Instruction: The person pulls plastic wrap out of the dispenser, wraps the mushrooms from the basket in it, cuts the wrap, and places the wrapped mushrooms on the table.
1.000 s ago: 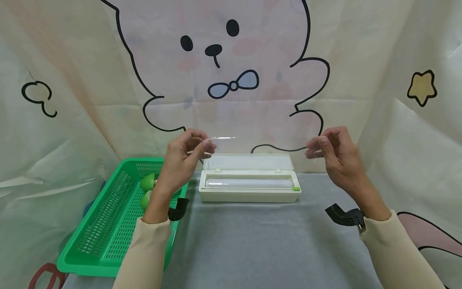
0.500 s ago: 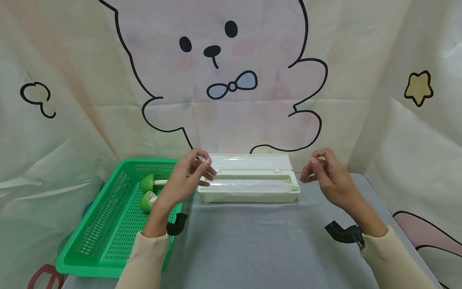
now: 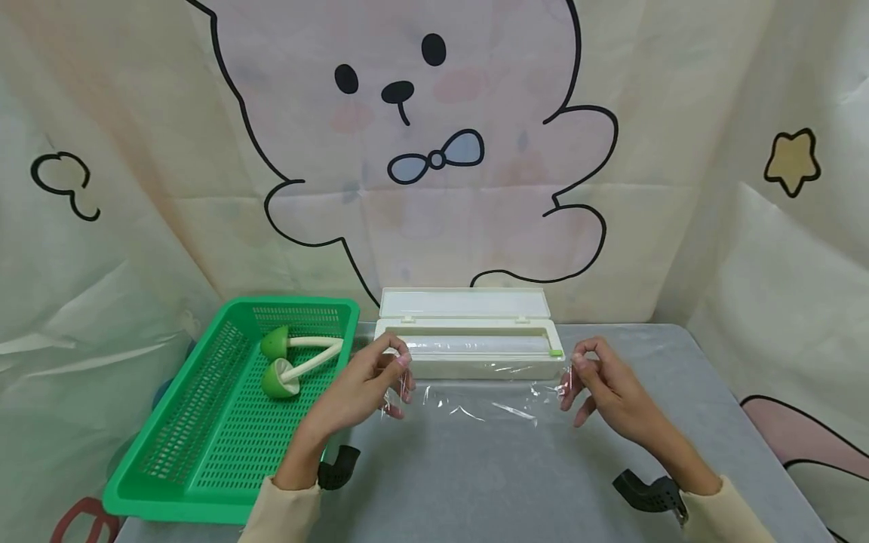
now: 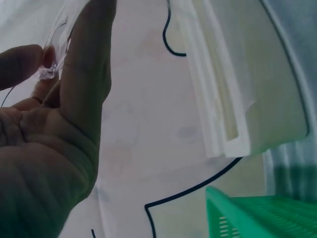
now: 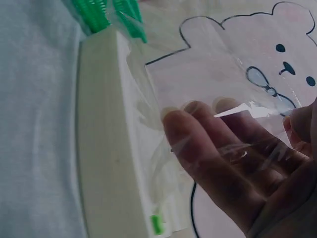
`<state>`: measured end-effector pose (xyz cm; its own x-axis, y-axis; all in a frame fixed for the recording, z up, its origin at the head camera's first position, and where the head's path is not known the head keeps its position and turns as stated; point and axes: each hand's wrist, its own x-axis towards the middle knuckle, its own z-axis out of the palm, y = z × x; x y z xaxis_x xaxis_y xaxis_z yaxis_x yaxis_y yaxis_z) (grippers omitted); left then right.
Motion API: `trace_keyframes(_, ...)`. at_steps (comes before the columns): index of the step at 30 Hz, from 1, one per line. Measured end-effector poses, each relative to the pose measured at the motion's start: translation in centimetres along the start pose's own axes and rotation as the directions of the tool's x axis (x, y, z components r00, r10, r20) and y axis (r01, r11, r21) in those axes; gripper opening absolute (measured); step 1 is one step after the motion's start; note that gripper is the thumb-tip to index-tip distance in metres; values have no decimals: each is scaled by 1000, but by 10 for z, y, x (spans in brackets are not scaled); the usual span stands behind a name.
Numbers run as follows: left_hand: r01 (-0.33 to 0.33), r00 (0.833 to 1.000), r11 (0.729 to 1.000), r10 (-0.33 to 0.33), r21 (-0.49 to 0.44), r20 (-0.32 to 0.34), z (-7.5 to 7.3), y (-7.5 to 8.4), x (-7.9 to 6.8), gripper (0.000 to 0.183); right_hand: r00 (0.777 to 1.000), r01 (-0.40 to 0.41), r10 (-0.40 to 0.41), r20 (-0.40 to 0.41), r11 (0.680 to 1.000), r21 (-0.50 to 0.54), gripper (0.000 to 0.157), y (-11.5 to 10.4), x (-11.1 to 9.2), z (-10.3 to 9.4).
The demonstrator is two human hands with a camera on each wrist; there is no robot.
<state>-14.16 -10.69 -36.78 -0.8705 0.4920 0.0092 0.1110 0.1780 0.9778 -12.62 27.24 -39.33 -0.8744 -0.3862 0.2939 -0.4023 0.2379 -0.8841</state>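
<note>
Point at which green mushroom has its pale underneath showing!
The nearer mushroom in the green basket, whose stem slants: its pale underside faces us. The farther mushroom shows a rounded green cap instead.

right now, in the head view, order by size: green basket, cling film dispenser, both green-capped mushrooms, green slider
Green basket
Cling film dispenser
Upper mushroom, lower mushroom: too alike to rank
Green slider

Clear film (image 5: 240,111) across the right hand (image 5: 242,166), apparently in its pinch, beside a pale box (image 5: 103,134).
</note>
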Motion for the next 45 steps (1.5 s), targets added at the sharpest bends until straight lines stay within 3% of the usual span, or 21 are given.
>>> trace_keyframes(6, 79, 991, 997, -79, -1, 109, 9, -17, -12, 16, 993, -53, 50, 103, 998, 25, 8, 19, -21, 11)
trace_keyframes(12, 149, 977, 989, -144, -23, 159, 14, -33, -24, 17, 973, -75, 58, 223, 995, 65, 13, 39, -40, 15)
trace_keyframes(16, 105, 963, 988, -128, 110, 238, 15, -45, -30, 13, 951, -88, 77, 301, 996, 23, 18, 51, -50, 17)
trace_keyframes(20, 11, 940, 955, -110, 295, 324, 19, -55, -31, 7, 921, -49, 46, 388, 999, -2, 20, 60, -58, 22)
trace_keyframes(24, 8, 910, 934, -154, 357, 384, 27, -61, -31, 12, 898, -11, 16, 440, 1000, -14, 23, 67, -63, 29)
trace_keyframes(29, 8, 887, 910, -198, 415, 416, 38, -66, -32, 18, 897, 72, -4, 442, 988, -137, 30, 73, -67, 42)
trace_keyframes(34, 6, 887, 897, -209, 443, 411, 43, -70, -29, 29, 897, 118, 21, 441, 951, -285, 24, 74, -70, 51)
trace_keyframes(39, 48, 890, 881, -251, 470, 380, 46, -73, -27, 14, 891, 60, 134, 434, 913, -404, 27, 72, -72, 55)
trace_keyframes(42, 57, 910, 868, -249, 494, 331, 49, -75, -28, 7, 903, 83, 129, 409, 883, -462, 33, 70, -74, 57)
trace_keyframes(45, 29, 940, 842, -206, 539, 271, 51, -79, -28, 21, 934, 182, 20, 356, 833, -523, 43, 69, -77, 60)
